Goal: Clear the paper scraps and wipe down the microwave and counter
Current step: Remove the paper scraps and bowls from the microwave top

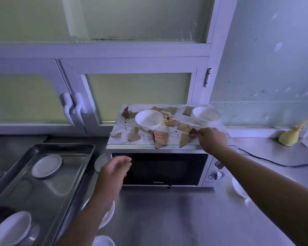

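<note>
Several paper scraps (160, 137) (atop microwave (160, 168)); right hand (212, 139) pinches one.

My 2 hands are bare: the left hand (114, 172) and the right hand (212, 139). Behind each grip the wrist is uncovered. The left forearm (89, 215) and right forearm (267, 176) are bare right back to the edge of view. The left hand is slightly blurred, and the nails are too small to make out.
</note>
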`<state>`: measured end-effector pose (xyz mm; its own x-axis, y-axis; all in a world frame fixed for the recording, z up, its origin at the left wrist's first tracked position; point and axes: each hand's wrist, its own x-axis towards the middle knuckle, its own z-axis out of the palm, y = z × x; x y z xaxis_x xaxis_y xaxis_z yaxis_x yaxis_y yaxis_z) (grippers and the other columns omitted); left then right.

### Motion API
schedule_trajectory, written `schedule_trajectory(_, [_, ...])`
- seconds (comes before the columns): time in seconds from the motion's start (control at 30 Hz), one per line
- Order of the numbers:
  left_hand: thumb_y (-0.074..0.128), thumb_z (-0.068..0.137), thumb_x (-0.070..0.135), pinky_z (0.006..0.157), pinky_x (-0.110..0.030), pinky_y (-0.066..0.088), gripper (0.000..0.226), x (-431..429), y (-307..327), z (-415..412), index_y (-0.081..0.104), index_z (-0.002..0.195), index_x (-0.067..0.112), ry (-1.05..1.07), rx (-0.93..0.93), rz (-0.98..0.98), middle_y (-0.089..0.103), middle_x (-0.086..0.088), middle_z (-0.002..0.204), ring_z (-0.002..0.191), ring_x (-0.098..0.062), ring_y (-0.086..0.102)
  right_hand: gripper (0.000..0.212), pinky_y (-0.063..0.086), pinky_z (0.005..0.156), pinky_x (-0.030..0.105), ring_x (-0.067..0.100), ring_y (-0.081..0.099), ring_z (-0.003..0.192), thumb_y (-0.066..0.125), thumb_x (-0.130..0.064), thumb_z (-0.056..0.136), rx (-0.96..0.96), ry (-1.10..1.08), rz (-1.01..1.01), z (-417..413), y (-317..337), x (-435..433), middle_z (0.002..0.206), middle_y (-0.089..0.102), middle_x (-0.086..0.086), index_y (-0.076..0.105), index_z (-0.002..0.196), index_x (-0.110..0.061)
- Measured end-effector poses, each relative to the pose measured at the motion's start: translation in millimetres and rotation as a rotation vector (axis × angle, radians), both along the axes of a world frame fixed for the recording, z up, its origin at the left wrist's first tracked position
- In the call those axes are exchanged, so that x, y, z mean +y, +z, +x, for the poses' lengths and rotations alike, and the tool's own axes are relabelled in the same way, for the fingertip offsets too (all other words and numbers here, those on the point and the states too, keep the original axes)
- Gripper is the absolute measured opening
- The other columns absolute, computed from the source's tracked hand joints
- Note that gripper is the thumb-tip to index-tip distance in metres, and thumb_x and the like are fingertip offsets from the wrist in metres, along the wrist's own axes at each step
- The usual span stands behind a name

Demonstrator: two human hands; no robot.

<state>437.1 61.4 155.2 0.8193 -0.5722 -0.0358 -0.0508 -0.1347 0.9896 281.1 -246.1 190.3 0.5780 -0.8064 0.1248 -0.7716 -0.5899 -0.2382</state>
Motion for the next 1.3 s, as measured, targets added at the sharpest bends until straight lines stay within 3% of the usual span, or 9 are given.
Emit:
schedule_trajectory(0.2, [0.061,0.09,0.009,0.084,-0.026,0.047,0.025,-38.7,29.9,53.1,0.067,0.107,0.027,0.131,-0.395,0.195,0.068,0.006,0.113,0.103,-0.014,0.063,0.024,0.041,0.063,0.038,0.034,0.056,0.075,0.047,-0.017,0.098,-0.291,0.093,-0.06,-2.5,-16.4,2.4,0.09,0.069,0.015,0.062,0.081,-0.007])
schedule_trajectory(0.37, [0.061,0.092,0.021,0.092,-0.031,0.043,0.044,-67.0,39.0,91.4,0.058,0.135,0.019,0.119,-0.401,0.428,0.057,-0.004,0.137,0.115,-0.022,0.056,0.061,0.03,0.109,0.046,0.026,0.045,0.135,0.048,-0.054,0.089,-0.206,0.293,0.103,8.7,-26.4,5.7,0.153,0.045,-0.003,0.046,0.145,-0.031])
schedule_trajectory(0.53, [0.06,0.092,0.035,0.095,-0.033,0.043,0.043,-83.8,35.7,91.2,0.06,0.133,0.021,0.032,-0.327,0.504,0.054,-0.001,0.14,0.124,-0.021,0.054,0.085,0.015,0.115,0.044,0.014,0.027,0.145,0.03,-0.081,0.075,-0.086,0.371,0.078,13.5,-31.4,13.3,0.156,0.038,-0.009,0.029,0.152,-0.046])
schedule_trajectory(0.63, [0.059,0.093,0.044,0.077,-0.029,0.044,0.034,-95.2,31.3,78.7,0.066,0.113,0.017,-0.041,-0.426,0.494,0.061,0.003,0.116,0.101,-0.015,0.058,0.089,0.011,0.118,0.047,0.015,0.016,0.149,0.023,-0.088,0.072,0.033,0.401,0.042,14.3,-33.6,22.2,0.16,0.029,-0.006,0.018,0.153,-0.052])
schedule_trajectory(0.7, [0.062,0.09,0.043,0.069,-0.029,0.044,0.03,-99.9,25.8,71.0,0.064,0.096,0.014,-0.086,-0.544,0.506,0.06,0.003,0.099,0.091,-0.018,0.058,0.081,0.011,0.119,0.05,0.018,0.012,0.15,0.031,-0.083,0.079,0.091,0.408,0.001,15.6,-34.9,28.9,0.16,0.026,-0.001,0.019,0.152,-0.051])
schedule_trajectory(0.83, [0.064,0.089,0.049,0.103,-0.037,0.042,0.057,-102.3,13.6,63.9,0.057,0.136,0.018,-0.188,-0.739,0.609,0.058,0.001,0.134,0.128,-0.022,0.046,0.055,0.022,0.115,0.047,0.021,0.027,0.146,0.057,-0.054,0.092,-0.014,0.431,-0.119,15.1,-40.1,40.4,0.154,0.041,-0.003,0.047,0.143,-0.039])
schedule_trajectory(0.97, [0.062,0.09,0.056,0.112,-0.033,0.033,0.068,-95.7,3.1,58.2,0.052,0.143,0.014,-0.2,-0.807,0.572,0.05,0.001,0.147,0.138,-0.018,0.036,0.032,0.047,0.095,0.047,0.026,0.061,0.124,0.08,-0.024,0.082,-0.263,0.462,-0.244,8.5,-46.3,48.6,0.127,0.069,-0.001,0.073,0.113,-0.018])
schedule_trajectory(1.17, [0.068,0.093,0.029,0.097,-0.024,0.039,0.041,-79.7,-0.7,44.1,0.066,0.127,0.006,-0.195,-0.956,0.438,0.062,-0.003,0.13,0.123,-0.021,0.052,0.013,0.055,0.071,0.039,0.028,0.072,0.095,0.08,-0.006,0.08,-0.362,0.499,-0.33,2.5,-42.3,51.9,0.1,0.077,0.0,0.077,0.09,-0.014])
schedule_trajectory(1.3, [0.062,0.095,0.013,0.082,-0.033,0.05,0.018,-74.2,3.3,37.3,0.075,0.106,0.006,-0.19,-1.006,0.382,0.068,-0.004,0.11,0.101,-0.024,0.062,0.017,0.052,0.067,0.037,0.036,0.069,0.082,0.07,-0.006,0.088,-0.389,0.389,-0.178,3.4,-33.8,50.0,0.094,0.077,0.008,0.079,0.101,-0.013])
